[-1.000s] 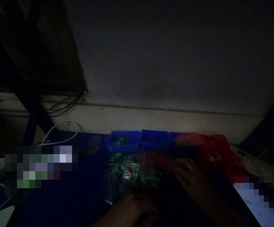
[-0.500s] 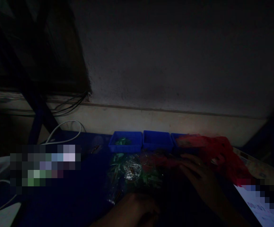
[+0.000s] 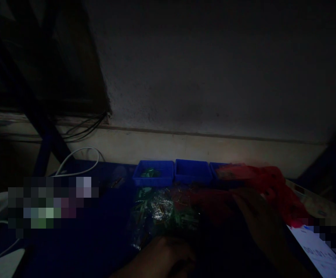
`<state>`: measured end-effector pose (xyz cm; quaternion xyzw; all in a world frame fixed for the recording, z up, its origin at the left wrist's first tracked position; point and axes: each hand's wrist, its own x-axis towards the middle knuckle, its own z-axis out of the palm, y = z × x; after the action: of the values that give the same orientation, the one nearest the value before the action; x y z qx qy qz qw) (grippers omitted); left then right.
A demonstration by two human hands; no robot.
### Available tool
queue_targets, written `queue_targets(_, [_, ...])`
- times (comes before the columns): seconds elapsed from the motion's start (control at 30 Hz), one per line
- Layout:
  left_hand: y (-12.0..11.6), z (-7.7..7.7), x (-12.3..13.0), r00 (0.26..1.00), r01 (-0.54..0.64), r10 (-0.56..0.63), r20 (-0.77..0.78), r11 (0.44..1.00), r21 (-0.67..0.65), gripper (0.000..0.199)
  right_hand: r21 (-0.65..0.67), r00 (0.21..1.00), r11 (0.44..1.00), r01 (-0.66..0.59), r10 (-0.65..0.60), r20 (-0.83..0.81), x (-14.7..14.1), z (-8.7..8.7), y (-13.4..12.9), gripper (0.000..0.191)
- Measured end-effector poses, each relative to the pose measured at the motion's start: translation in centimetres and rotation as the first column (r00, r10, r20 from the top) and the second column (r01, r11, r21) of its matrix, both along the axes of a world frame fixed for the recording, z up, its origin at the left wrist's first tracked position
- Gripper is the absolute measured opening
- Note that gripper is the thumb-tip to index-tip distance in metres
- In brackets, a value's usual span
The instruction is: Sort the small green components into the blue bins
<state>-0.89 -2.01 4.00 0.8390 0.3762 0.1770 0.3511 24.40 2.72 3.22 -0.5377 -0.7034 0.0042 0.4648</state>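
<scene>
Blue counter fills the bottom. Crumpled red material runs long-ways from the bins down to the right, mostly beyond the right hand. That one's spread over more dim red stuff; left hand looks curled. Too dark to tell if either's gripping, tbh. Clear packets lie just past the left, pointing mixed ways. Three blue bins sit side by side behind.

Apparent workshop: blue bench, small parts bins.
</scene>
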Motion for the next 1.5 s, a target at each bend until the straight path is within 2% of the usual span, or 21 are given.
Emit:
queue_targets(0.2, [0.5,0.0,0.2,0.998,0.061,-0.062,-0.017,0.998,-0.017,0.027,-0.078,0.993,0.995,0.067,-0.074,-0.095,0.1,-1.0,0.1,0.024])
queue_targets(0.37, [0.6,-0.8,-0.1,0.999,0.031,-0.031,-0.006,0.999,-0.029,0.029,-0.081,0.991,0.995,0.065,-0.074,-0.109,-0.1,-1.3,-0.6,0.02])
queue_targets(0.5, [0.3,-0.4,0.0,0.992,-0.06,0.076,0.106,0.988,-0.141,0.035,-0.164,0.983,0.986,-0.008,-0.023,-0.184,-1.3,-1.5,-1.8,0.021])
queue_targets(0.57, [0.2,0.1,0.1,0.974,-0.047,0.099,0.206,0.969,-0.242,0.04,-0.231,0.978,0.973,-0.028,-0.022,-0.208,-2.0,-1.6,-2.4,0.024])
queue_targets(0.67, [0.0,0.6,0.3,0.93,0.002,0.128,0.344,0.936,-0.353,0.047,-0.367,0.964,0.923,-0.115,0.015,-0.264,-2.8,-1.6,-3.2,0.033])
queue_targets(0.77, [-0.1,0.3,0.3,0.908,0.045,0.123,0.401,0.923,-0.383,0.047,-0.412,0.95,0.89,-0.193,0.065,-0.305,-3.1,-1.9,-3.4,0.035])
queue_targets(0.9, [0.0,-0.5,0.0,0.909,0.034,0.128,0.397,0.926,-0.376,0.038,-0.441,0.919,0.864,-0.245,0.062,-0.389,-2.9,-2.4,-3.3,0.039])
queue_targets(0.97, [0.1,-0.7,0.0,0.896,0.025,0.136,0.422,0.935,-0.354,0.031,-0.478,0.882,0.815,-0.328,0.082,-0.465,-2.9,-2.3,-3.3,0.041])
queue_targets(1.0, [0.2,-0.7,0.0,0.887,0.017,0.146,0.438,0.938,-0.347,0.027,-0.509,0.851,0.762,-0.401,0.104,-0.515,-2.9,-2.2,-3.4,0.04])
queue_targets(1.1, [0.5,-0.6,0.0,0.858,-0.027,0.202,0.472,0.936,-0.35,0.022,-0.575,0.733,0.535,-0.619,0.132,-0.667,-3.3,-1.7,-3.8,0.028])
queue_targets(1.17, [0.6,-0.6,0.0,0.847,-0.032,0.221,0.483,0.929,-0.369,0.027,-0.589,0.691,0.439,-0.678,0.107,-0.715,-3.6,-1.6,-4.1,0.021])
queue_targets(1.27, [0.7,-0.5,0.0,0.831,-0.014,0.212,0.514,0.932,-0.363,0.034,-0.592,0.674,0.392,-0.704,0.107,-0.731,-3.9,-1.6,-4.2,0.019])
queue_targets(1.37, [0.7,-0.3,0.0,0.815,0.025,0.184,0.549,0.936,-0.351,0.037,-0.578,0.665,0.376,-0.724,0.16,-0.73,-4.0,-1.4,-4.0,0.017])
queue_targets(1.5, [0.8,-0.3,0.0,0.828,-0.002,0.209,0.52,0.929,-0.371,0.035,-0.545,0.655,0.435,-0.717,0.155,-0.739,-4.0,-0.9,-3.8,0.018])
